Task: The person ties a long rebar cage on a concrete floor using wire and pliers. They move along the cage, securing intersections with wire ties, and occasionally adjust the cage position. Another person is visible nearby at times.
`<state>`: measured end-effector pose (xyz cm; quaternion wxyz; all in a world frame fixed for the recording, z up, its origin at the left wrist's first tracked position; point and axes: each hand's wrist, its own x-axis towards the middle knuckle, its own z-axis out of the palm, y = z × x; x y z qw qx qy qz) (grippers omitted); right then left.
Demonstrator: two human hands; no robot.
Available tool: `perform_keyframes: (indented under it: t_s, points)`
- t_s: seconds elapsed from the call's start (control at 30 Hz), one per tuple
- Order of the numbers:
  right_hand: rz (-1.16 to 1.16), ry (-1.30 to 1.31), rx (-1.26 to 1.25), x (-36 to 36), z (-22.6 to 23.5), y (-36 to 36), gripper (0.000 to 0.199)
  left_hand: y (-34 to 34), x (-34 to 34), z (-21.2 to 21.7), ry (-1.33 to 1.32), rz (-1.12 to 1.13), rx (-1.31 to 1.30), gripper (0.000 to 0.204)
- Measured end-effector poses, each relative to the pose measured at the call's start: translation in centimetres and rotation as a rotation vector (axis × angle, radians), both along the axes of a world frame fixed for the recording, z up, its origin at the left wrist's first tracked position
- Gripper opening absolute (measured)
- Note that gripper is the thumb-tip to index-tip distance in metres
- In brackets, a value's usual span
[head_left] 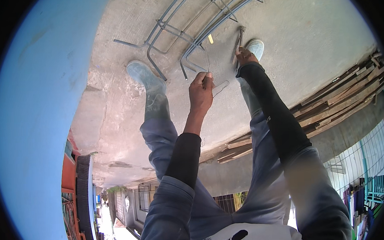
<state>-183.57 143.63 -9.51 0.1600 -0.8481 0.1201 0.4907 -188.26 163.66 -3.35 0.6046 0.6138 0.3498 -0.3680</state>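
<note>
Steel reinforcing-bar cage (188, 30) lying on the concrete slab (308, 33), far of both boots (149, 79); long bars hooked at the near ends, tied with thinner stirrups. Judged heavy and rigid as a whole: lift by the long bars, not by the stirrups. Stacked timber planks (341, 100) at right edge of slab. No containers in view. Thin tie wire (219, 88) bent into a loop, just near of the hooked bar ends; judged light, springy, sharp at cut ends, best gripped close to the bend. Left hand (200, 91) closed, fingertips pinching the tie wire. Right hand (244, 55) closed round the handle of a slim metal tying tool (238, 43), tip touching the cage.
</note>
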Motion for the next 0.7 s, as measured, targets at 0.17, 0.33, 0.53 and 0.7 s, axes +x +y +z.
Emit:
perform_keyframes:
  t_s: [0.17,0.33,0.53,0.7]
  points:
    - [-0.867,0.363,0.492,-1.9,5.6,4.6,0.039,-1.0,1.3,0.7,-0.073,-0.143,0.004,0.030]
    - [-1.021,0.314,0.469,-2.8,6.0,4.7,0.036,0.2,3.6,1.6,0.132,-0.247,-0.151,0.032]
    - [-0.422,-0.080,0.008,-1.1,6.3,2.3,0.040,1.6,3.0,-2.4,0.132,0.158,-0.102,0.030]
    - [-0.688,0.061,0.356,-6.8,2.9,0.0,0.035,3.4,2.5,-8.8,0.038,0.067,0.248,0.021]
